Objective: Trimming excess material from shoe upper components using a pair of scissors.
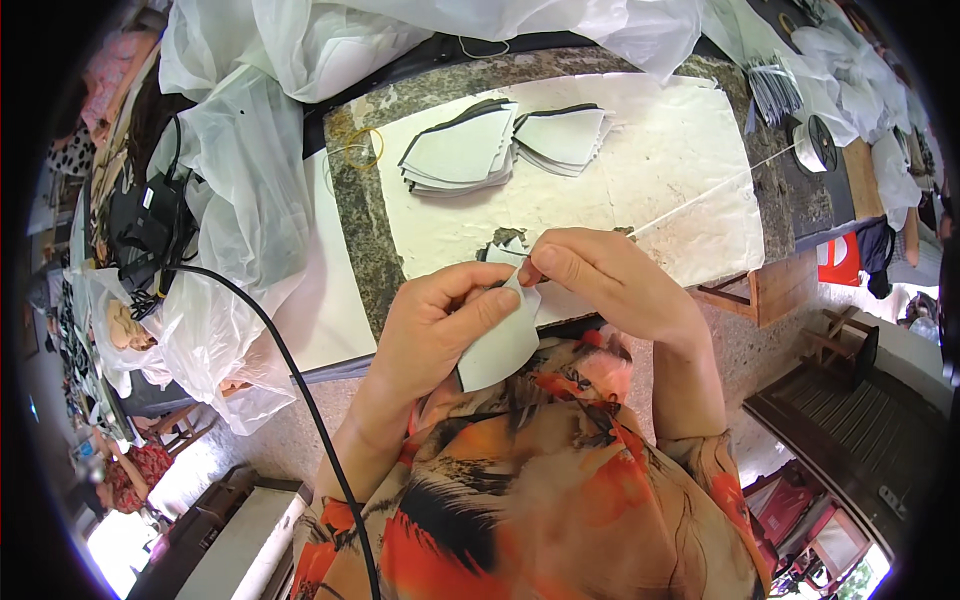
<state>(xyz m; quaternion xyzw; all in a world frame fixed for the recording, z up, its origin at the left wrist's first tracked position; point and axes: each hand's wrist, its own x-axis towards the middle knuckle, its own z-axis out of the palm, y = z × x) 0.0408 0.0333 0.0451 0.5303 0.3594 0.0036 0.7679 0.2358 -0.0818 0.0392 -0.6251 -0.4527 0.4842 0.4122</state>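
Low over the near edge of the table, my left hand [432, 322] is closed on a curved white piece [503, 352] of sheet material, thumb on top and fingers beneath. It has a thin dark edge at its lower left. My right hand [612, 285] pinches at the upper edge of the same piece; its fingertips partly hide that spot, and whether they hold anything else cannot be made out. Just beyond my fingers lie several similar small pieces [506, 250]. Farther off are two fanned stacks of dark-edged white pieces, a left stack [460, 152] and a right stack [566, 138].
A worn white sheet [670, 140] covers a mottled board [362, 225]. From a spool [815, 145] at the right, a pale cord [700, 200] runs toward my right hand. Plastic bags [240, 170] crowd the left and back. A black cable [285, 355] hangs beside my left arm.
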